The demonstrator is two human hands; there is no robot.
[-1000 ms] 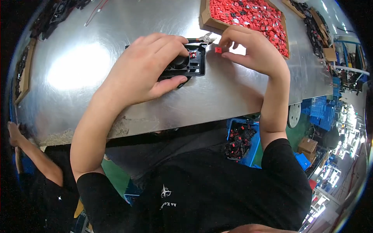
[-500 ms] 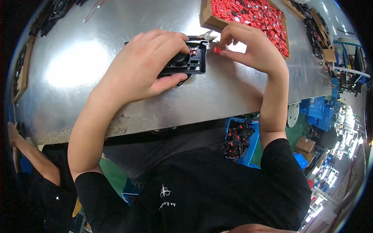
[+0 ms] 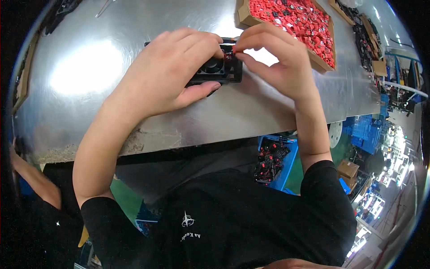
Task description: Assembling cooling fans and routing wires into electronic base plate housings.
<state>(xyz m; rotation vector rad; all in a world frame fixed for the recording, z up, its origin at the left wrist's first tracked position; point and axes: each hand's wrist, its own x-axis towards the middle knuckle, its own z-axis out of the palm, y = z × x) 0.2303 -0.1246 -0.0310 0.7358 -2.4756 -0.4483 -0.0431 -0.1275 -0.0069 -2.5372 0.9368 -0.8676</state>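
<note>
A black plastic housing (image 3: 232, 78) with a round black fan (image 3: 212, 66) inside lies on the metal table. My left hand (image 3: 174, 62) spans it from the left, fingers over the far side and thumb along the near edge, closed on it. Over the housing's right end, my right hand (image 3: 280, 56) pinches a small red part (image 3: 234, 48), mostly covered by the fingertips. Bits of red show inside the housing beside the fan. Whether the pinched part touches them, I cannot tell.
A cardboard box (image 3: 243, 17) heaped with red plastic parts (image 3: 298, 24) stands at the far right of the metal table (image 3: 215, 114). Below the table edge is a blue crate (image 3: 286, 168) of black and red pieces. At the lower left shows another person's arm (image 3: 38, 179).
My right hand has moved left, bringing the red part from beside the housing to over its right end. The pliers behind the housing are now largely hidden. My left hand keeps its hold.
</note>
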